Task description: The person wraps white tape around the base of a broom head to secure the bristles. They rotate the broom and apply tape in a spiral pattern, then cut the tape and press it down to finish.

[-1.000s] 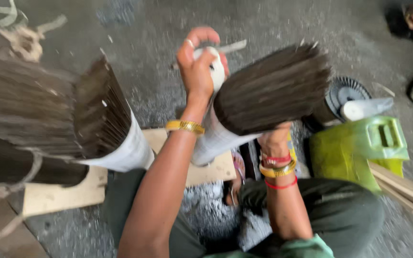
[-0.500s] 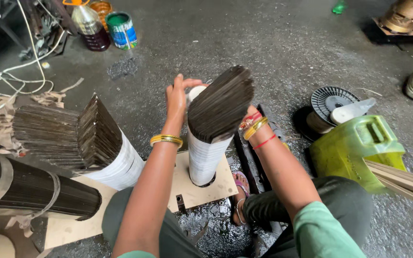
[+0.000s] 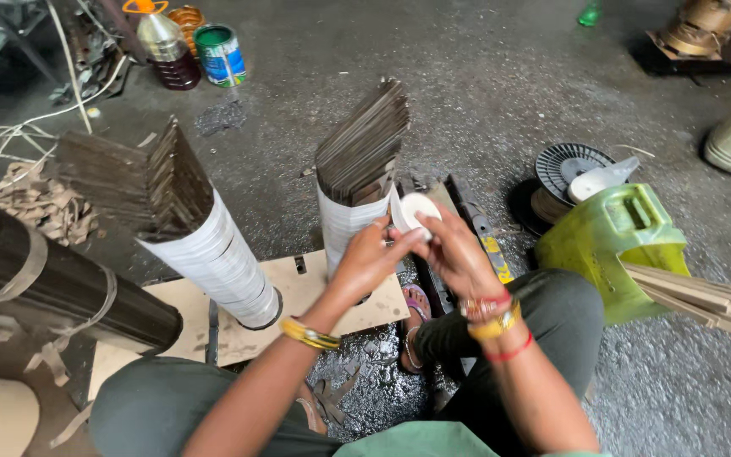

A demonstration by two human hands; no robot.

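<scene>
- Two hands meet over a white roll of tape (image 3: pixel 416 211), held just in front of the upright bundle of dark strips (image 3: pixel 361 148).
- Left hand (image 3: pixel 370 258) — its grip is closed on the near edge of the roll, fingers curled around the rim, a gold bangle on the wrist.
- Right hand (image 3: pixel 458 254) — its grip grasps the same roll from the other side, with gold and red bangles and a red thread at the wrist.
- That bundle stands on end, its lower part wrapped in white; the roll of tape sits just beside this white wrap, and whether they touch cannot be told.
- A second wrapped bundle (image 3: pixel 188 220) leans to the left on a flat wooden board (image 3: pixel 315 292) lying on the floor.
- Further left, a long dark bundle (image 3: pixel 61 279) tied with pale straps lies on its side.
- A green plastic can (image 3: pixel 615 245) stands right of the hands, with a dark spool (image 3: pixel 568 165) behind it and pale wooden strips (image 3: pixel 704 296) reaching in from the right edge.
- Paint tins (image 3: pixel 217 55) and a bottle stand well apart at the top left, on the grey floor (image 3: pixel 501 76).
</scene>
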